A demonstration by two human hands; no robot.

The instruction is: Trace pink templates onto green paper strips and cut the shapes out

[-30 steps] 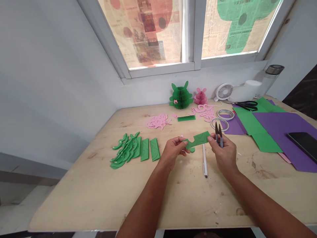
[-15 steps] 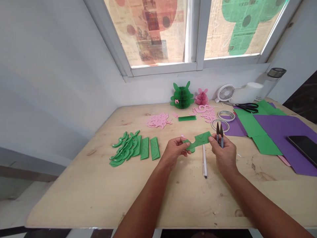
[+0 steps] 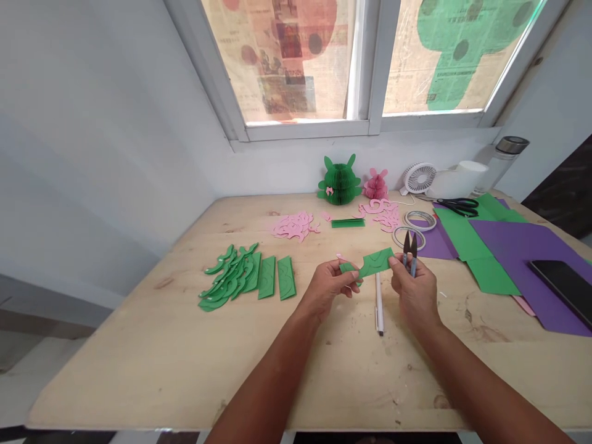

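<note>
My left hand [image 3: 333,287] pinches the left end of a partly cut green paper piece [image 3: 376,263] with drawn curves on it. At its other end the thumb of my right hand [image 3: 416,293] presses on the paper. The same hand also holds thread snips [image 3: 409,250], blades pointing up and apart. Below the paper a white pen [image 3: 380,305] lies on the wooden table [image 3: 333,376]. To the left are two green paper strips [image 3: 286,279] with pencilled curves, beside a pile of cut green paper shapes [image 3: 231,277].
Pink paper cutouts [image 3: 296,226] and a folded green strip [image 3: 348,223] lie farther back. Two tape rolls [image 3: 409,238], black scissors [image 3: 457,206], purple sheets [image 3: 531,253] and a phone [image 3: 564,287] are on the right. A green paper figure [image 3: 340,183] and a small fan [image 3: 419,178] stand by the wall.
The view has shifted slightly. Around the left end of the green paper, my left fingers have moved a little and cover more of it. Both hands keep their hold.
</note>
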